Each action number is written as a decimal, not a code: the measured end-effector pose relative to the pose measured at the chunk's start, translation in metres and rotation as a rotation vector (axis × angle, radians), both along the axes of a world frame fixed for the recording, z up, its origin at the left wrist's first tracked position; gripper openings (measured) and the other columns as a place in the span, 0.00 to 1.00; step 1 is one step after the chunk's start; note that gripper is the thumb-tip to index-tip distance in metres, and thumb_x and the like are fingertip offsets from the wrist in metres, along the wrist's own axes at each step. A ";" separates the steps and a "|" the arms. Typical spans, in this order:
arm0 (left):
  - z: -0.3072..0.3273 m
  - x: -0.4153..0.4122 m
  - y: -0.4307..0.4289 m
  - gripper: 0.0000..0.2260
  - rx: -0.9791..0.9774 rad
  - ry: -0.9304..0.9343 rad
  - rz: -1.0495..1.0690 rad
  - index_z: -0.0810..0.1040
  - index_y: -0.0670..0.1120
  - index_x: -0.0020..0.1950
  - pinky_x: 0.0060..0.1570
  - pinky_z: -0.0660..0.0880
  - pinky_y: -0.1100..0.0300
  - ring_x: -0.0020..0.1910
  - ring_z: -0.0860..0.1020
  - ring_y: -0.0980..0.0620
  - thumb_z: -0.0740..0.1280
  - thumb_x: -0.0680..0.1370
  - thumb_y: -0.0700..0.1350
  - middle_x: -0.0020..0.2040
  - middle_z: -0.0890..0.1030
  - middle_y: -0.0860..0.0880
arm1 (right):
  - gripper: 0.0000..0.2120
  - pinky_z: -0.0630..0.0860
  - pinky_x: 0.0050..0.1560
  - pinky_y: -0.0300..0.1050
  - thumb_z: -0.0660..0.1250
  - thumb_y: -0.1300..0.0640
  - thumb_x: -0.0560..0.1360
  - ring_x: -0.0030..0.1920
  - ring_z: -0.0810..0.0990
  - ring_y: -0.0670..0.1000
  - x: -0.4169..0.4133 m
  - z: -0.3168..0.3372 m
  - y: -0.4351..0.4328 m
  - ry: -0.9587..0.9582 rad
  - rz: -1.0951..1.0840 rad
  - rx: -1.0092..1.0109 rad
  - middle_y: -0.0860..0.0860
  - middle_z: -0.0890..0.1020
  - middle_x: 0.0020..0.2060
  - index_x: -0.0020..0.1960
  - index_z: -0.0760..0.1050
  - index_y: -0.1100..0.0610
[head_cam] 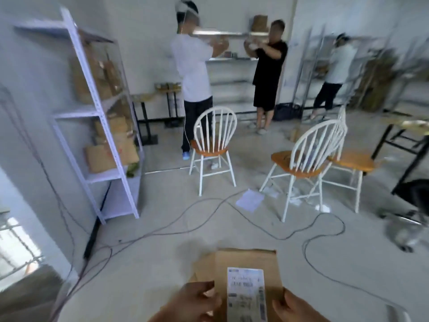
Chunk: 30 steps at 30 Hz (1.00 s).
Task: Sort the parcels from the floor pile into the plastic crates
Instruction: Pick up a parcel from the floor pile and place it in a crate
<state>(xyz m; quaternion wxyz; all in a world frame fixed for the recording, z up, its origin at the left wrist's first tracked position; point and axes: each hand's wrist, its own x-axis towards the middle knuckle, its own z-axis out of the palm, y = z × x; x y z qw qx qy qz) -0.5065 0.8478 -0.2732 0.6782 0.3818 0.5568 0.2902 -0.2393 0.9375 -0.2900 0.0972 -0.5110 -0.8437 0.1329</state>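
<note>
I hold a flat brown paper parcel upright at the bottom centre of the head view, its white shipping label facing me. My left hand grips its left edge with curled fingers. My right hand grips the right edge, thumb on the front. A second brown parcel edge shows behind the first on the left. No floor pile or plastic crate is in view.
A white metal shelf rack with cardboard boxes stands at left. Three white chairs with orange seats stand ahead. Cables snake across the concrete floor. Three people work at far shelves. A black-framed table is at right.
</note>
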 end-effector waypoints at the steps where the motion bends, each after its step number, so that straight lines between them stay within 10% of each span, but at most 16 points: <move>1: 0.040 0.005 -0.003 0.18 0.065 0.053 0.006 0.79 0.47 0.64 0.39 0.77 0.60 0.42 0.82 0.50 0.72 0.74 0.40 0.56 0.81 0.43 | 0.24 0.60 0.64 0.53 0.50 0.51 0.72 0.45 0.80 0.63 0.000 0.042 -0.008 -0.024 -0.014 0.039 0.60 0.85 0.38 0.41 0.83 0.61; 5: 0.145 0.014 -0.019 0.09 0.229 0.191 0.027 0.83 0.51 0.55 0.41 0.76 0.61 0.39 0.82 0.53 0.71 0.75 0.46 0.45 0.84 0.47 | 0.17 0.66 0.61 0.32 0.48 0.49 0.81 0.43 0.79 0.47 -0.010 0.174 -0.049 0.127 -0.123 -0.142 0.50 0.82 0.47 0.53 0.75 0.51; 9: 0.192 0.013 -0.028 0.10 0.274 0.263 -0.030 0.82 0.49 0.54 0.36 0.73 0.64 0.33 0.82 0.52 0.71 0.74 0.49 0.41 0.85 0.49 | 0.14 0.74 0.48 0.40 0.50 0.45 0.81 0.41 0.75 0.43 -0.005 0.221 -0.072 0.217 -0.242 -0.632 0.43 0.73 0.44 0.65 0.64 0.45; 14: 0.216 0.016 -0.033 0.26 0.282 0.304 -0.145 0.80 0.48 0.58 0.45 0.74 0.59 0.40 0.83 0.49 0.74 0.65 0.59 0.50 0.85 0.46 | 0.20 0.76 0.55 0.45 0.50 0.46 0.82 0.48 0.77 0.46 0.006 0.246 -0.104 0.326 -0.328 -0.605 0.47 0.73 0.55 0.72 0.60 0.48; 24: 0.249 0.129 -0.041 0.09 0.431 0.360 -0.316 0.79 0.50 0.55 0.54 0.76 0.53 0.39 0.84 0.51 0.68 0.77 0.50 0.46 0.86 0.51 | 0.19 0.75 0.57 0.47 0.49 0.45 0.81 0.54 0.78 0.50 0.111 0.274 -0.180 0.418 -0.508 -0.508 0.47 0.73 0.64 0.70 0.62 0.49; 30: 0.260 0.272 -0.074 0.07 0.595 0.310 -0.509 0.79 0.48 0.49 0.35 0.76 0.66 0.35 0.81 0.60 0.62 0.81 0.43 0.42 0.84 0.54 | 0.22 0.78 0.54 0.50 0.50 0.47 0.82 0.58 0.78 0.57 0.228 0.274 -0.256 0.451 -0.698 -0.329 0.59 0.77 0.61 0.64 0.69 0.62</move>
